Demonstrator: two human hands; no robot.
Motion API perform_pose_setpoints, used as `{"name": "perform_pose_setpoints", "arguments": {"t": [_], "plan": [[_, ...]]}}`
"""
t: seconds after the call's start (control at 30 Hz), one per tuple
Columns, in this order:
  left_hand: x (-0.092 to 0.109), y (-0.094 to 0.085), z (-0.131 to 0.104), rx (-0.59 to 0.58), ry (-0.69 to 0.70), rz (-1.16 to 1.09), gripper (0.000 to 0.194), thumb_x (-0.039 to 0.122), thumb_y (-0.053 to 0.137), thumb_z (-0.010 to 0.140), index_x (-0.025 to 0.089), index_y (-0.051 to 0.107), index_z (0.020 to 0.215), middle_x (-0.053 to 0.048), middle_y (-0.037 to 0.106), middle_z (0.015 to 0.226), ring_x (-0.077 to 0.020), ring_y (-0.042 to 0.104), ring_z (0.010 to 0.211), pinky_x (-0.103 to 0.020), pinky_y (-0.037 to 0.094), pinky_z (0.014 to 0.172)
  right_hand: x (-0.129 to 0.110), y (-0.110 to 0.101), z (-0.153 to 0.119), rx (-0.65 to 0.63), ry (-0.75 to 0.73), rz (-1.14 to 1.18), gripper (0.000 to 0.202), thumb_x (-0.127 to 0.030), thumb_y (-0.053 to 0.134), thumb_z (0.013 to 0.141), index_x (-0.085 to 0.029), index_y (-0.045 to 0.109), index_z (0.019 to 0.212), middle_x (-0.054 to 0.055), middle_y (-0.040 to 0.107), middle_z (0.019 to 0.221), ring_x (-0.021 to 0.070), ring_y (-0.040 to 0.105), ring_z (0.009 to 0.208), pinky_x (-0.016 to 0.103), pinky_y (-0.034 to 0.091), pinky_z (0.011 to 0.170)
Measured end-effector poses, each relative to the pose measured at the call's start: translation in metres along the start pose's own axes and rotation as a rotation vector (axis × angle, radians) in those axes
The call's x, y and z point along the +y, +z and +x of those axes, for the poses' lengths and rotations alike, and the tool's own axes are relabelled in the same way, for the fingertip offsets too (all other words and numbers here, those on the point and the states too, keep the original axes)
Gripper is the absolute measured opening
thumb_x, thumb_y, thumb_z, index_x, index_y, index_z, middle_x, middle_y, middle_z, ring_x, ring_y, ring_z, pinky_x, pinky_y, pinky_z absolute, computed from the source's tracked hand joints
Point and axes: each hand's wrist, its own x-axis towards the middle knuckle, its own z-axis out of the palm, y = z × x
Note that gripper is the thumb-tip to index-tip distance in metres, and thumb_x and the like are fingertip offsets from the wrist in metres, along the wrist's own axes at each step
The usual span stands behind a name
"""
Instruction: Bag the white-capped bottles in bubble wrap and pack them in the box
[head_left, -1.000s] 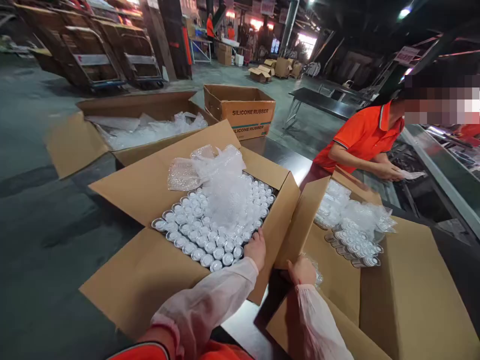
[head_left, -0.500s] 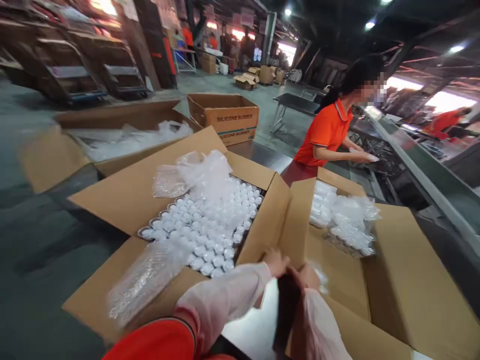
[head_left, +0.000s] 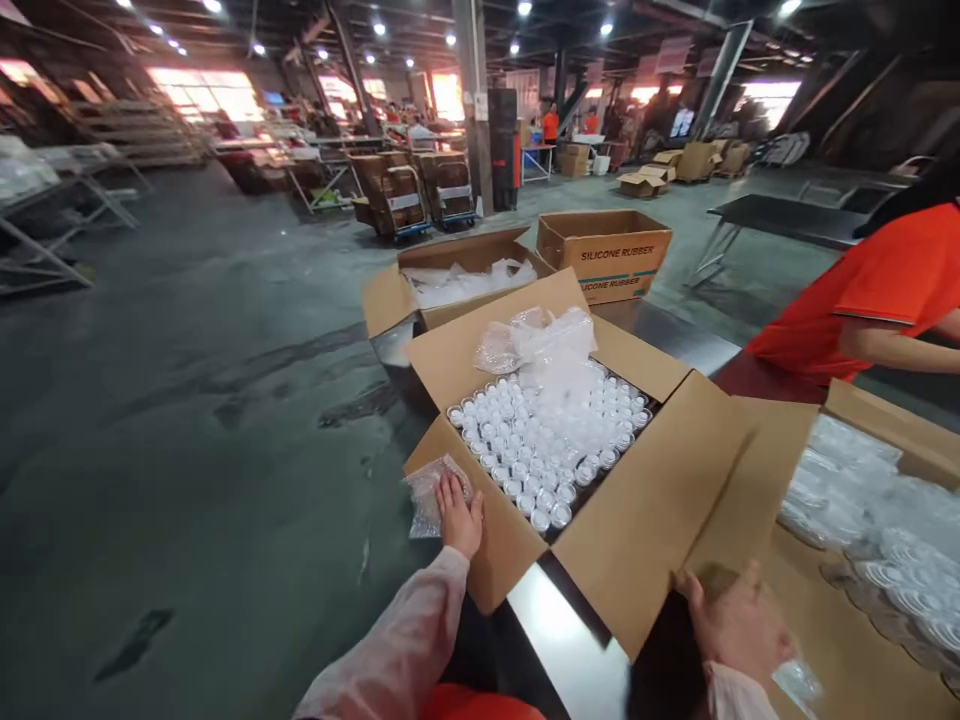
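Warehouse floor, open cartons (head_left: 510, 540) around.

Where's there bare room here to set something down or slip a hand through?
A bare shiny strip of table lies between the left hand and right hand, under the box flaps. Another bare stretch runs between the open box of clear caps and the SILICONE RUBBER box. The boxes themselves are packed full.
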Motion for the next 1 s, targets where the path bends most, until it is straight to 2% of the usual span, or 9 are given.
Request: {"name": "perform_pose_setpoints", "arguments": {"t": [0.07, 0.13, 0.3, 0.5, 0.63, 0.7, 0.83, 0.9, 1.0], "plan": [[-0.001, -0.001, -0.012, 0.015, 0.070, -0.011, 0.053, 0.034, 0.034, 0.089, 0.005, 0.041, 0.132, -0.025, 0.036, 0.142, -0.0356, 0.024, 0.137, -0.057, 0.025, 0.108, -0.049, -0.010, -0.019, 0.066, -0.207, 0.152, 0.074, -0.061, 0.034, 0.085, 0.001, 0.051, 0.123, 0.028, 0.061, 0.109, 0.0372, 0.058, 0.100, 0.048, 0.044, 0.081], [-0.002, -0.014, -0.017, -0.060, 0.153, -0.001, 0.041, 0.028, 0.039, 0.087, 0.009, 0.051, 0.121, -0.023, 0.047, 0.130, -0.0347, 0.038, 0.125, -0.056, 0.030, 0.104, -0.103, -0.012, -0.044, -0.048, -0.432, 0.273, 0.070, -0.068, 0.041, 0.081, -0.010, 0.056, 0.119, 0.021, 0.063, 0.111, 0.0336, 0.056, 0.104, 0.047, 0.041, 0.089], [-0.020, -0.038, 0.003, -0.389, 0.337, -0.094, 0.016, 0.016, 0.043, 0.075, 0.016, 0.056, 0.082, -0.011, 0.056, 0.087, -0.0244, 0.052, 0.086, -0.043, 0.046, 0.081, -0.184, 0.013, -0.089, -0.267, -0.494, 0.191, 0.079, -0.058, 0.068, 0.068, -0.018, 0.048, 0.133, 0.018, 0.051, 0.133, 0.0393, 0.041, 0.123, 0.063, 0.014, 0.104], [-0.011, -0.066, 0.051, -0.874, 0.337, -0.202, 0.010, 0.023, 0.047, 0.074, 0.020, 0.051, 0.066, -0.005, 0.055, 0.074, -0.0184, 0.048, 0.072, -0.031, 0.041, 0.069, -0.178, 0.032, -0.097, -0.429, -0.403, 0.168, 0.077, -0.038, 0.074, 0.065, -0.029, 0.045, 0.136, 0.010, 0.047, 0.140, 0.0371, 0.035, 0.130, 0.062, 0.000, 0.110], [0.048, -0.103, 0.096, -1.499, -0.073, -0.524, 0.006, 0.022, 0.055, 0.070, 0.017, 0.058, 0.072, 0.000, 0.056, 0.065, -0.0144, 0.048, 0.061, -0.027, 0.036, 0.059, -0.182, 0.012, -0.091, -0.522, -0.265, 0.327, 0.081, -0.045, 0.078, 0.056, -0.030, 0.051, 0.132, 0.010, 0.048, 0.139, 0.0379, 0.034, 0.132, 0.062, -0.003, 0.110], [0.087, -0.109, 0.115, -1.649, -0.291, -0.732, 0.016, 0.017, 0.060, 0.063, 0.015, 0.063, 0.078, -0.001, 0.062, 0.068, -0.0141, 0.053, 0.063, -0.025, 0.039, 0.062, -0.188, -0.004, -0.081, -0.553, -0.107, 0.565, 0.070, -0.055, 0.073, 0.061, -0.028, 0.059, 0.124, 0.011, 0.053, 0.134, 0.0368, 0.037, 0.130, 0.061, 0.001, 0.111], [0.150, -0.088, 0.122, -1.860, -0.634, -1.099, 0.034, 0.014, 0.059, 0.054, 0.010, 0.068, 0.087, -0.006, 0.070, 0.080, -0.0188, 0.063, 0.077, -0.030, 0.045, 0.079, -0.197, -0.040, -0.056, -0.586, 0.309, 1.460, 0.075, -0.078, 0.040, 0.076, -0.025, 0.056, 0.125, 0.012, 0.056, 0.130, 0.0298, 0.052, 0.118, 0.049, 0.035, 0.102], [0.166, -0.070, 0.115, -1.950, -0.718, -1.158, 0.034, 0.015, 0.057, 0.055, 0.008, 0.068, 0.086, -0.008, 0.071, 0.080, -0.0212, 0.065, 0.080, -0.033, 0.046, 0.082, -0.194, -0.053, -0.045, -0.612, 0.378, 1.731, 0.074, -0.075, 0.054, 0.070, -0.023, 0.059, 0.121, 0.011, 0.063, 0.118, 0.0270, 0.061, 0.103, 0.041, 0.046, 0.088], [0.174, -0.047, 0.103, -1.932, -0.724, -1.113, 0.029, 0.022, 0.060, 0.061, 0.009, 0.068, 0.086, -0.008, 0.071, 0.081, -0.0214, 0.066, 0.078, -0.034, 0.048, 0.078, -0.174, -0.060, -0.035, -0.532, 0.493, 1.760, 0.047, -0.046, 0.081, 0.059, -0.018, 0.068, 0.094, 0.006, 0.071, 0.085, 0.0195, 0.064, 0.076, 0.031, 0.050, 0.073]]}}
